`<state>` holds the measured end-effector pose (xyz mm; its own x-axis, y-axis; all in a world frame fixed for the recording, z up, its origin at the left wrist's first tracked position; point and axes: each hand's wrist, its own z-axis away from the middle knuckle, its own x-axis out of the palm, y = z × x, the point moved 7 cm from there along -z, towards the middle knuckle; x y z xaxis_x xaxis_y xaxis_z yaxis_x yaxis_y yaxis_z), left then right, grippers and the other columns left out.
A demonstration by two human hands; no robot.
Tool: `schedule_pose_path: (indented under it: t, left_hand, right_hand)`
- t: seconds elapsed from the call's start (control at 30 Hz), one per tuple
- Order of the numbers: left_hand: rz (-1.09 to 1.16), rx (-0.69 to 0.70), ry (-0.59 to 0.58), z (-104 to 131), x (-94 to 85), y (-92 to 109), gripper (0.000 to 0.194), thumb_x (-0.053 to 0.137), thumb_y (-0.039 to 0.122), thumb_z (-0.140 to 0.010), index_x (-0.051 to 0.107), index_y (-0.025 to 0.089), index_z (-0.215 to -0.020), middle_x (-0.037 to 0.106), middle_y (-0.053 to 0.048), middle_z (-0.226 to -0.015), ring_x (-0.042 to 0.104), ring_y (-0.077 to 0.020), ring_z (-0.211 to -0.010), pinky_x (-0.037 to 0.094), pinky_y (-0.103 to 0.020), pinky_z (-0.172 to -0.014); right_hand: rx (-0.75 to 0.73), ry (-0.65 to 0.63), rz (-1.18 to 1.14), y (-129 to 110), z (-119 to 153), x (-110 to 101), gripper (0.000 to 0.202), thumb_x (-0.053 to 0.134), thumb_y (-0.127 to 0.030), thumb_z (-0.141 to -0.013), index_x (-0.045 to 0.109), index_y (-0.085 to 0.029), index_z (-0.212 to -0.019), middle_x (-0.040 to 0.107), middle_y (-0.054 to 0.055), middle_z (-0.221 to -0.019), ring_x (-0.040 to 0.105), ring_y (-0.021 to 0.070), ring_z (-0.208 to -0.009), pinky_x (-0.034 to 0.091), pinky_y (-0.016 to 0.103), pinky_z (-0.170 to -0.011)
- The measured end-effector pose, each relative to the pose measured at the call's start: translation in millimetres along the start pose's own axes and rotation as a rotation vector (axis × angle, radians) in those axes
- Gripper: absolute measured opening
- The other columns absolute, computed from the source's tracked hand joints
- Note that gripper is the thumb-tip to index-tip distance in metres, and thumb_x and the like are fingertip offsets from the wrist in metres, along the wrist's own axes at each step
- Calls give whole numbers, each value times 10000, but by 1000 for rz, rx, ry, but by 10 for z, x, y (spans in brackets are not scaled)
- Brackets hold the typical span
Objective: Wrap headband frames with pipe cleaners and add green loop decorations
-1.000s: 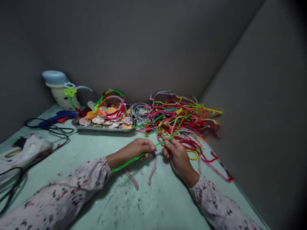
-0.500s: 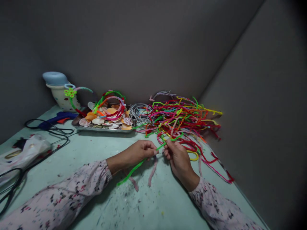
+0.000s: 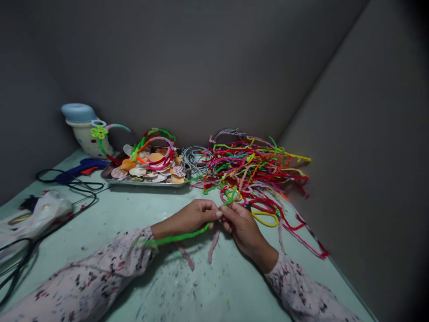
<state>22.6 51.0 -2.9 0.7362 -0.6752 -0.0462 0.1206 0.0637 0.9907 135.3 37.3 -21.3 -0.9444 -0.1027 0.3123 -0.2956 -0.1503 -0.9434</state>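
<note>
Both my hands pinch one bright green pipe cleaner [image 3: 182, 237] over the middle of the table. My left hand [image 3: 197, 214] is closed on it, and its long end trails left across my left sleeve. My right hand [image 3: 239, 223] is closed on the pipe cleaner too, its fingertips meeting those of the left; a short green end sticks up above them. The stretch between the fingertips is hidden. Beneath my hands lie pale pink pipe cleaner pieces [image 3: 213, 247].
Behind my hands stands a metal tray [image 3: 147, 183] of shells. A coil of grey wire [image 3: 197, 157] and a heap of coloured pipe cleaners [image 3: 258, 161] lie to its right. At left are a blue glue gun [image 3: 80, 168], its black cable, a plastic bag [image 3: 53, 208] and a blue-lidded container [image 3: 78, 113].
My hands have come together until the fingertips meet. The pipe cleaner's long end has swung up and left over my sleeve, and its far end now points up.
</note>
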Motion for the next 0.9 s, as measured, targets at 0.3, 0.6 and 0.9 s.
schedule_pose_path:
  t: [0.3,0.6,0.9]
  left_hand:
    - [-53,-66,-23,-9,-10,-70,392,607,533,-772,581,142,-779,508,42,-564,366,-71,-470,248,-204,-456]
    - [-339,105,190,1,-79,80,253,537,396,-825,563,159,-738,476,38,-608,395,-101,-562,280,-204,-519]
    - [-427,92,208,8,-99,109,205,529,337,-819,581,158,-734,511,25,-633,420,-109,-589,292,-208,-537]
  right_hand:
    - [-71,102,-63,-122,-62,-163,272,719,-404,-752,576,-175,-724,547,-45,-609,433,44,-458,303,155,-414]
    - [-58,264,-19,-100,-43,-253,336,729,-440,-721,530,-179,-652,507,-53,-527,398,51,-421,286,174,-385]
    - [46,232,-87,-47,-67,-251,320,760,-392,-691,532,-175,-635,510,-43,-549,417,56,-443,290,172,-385]
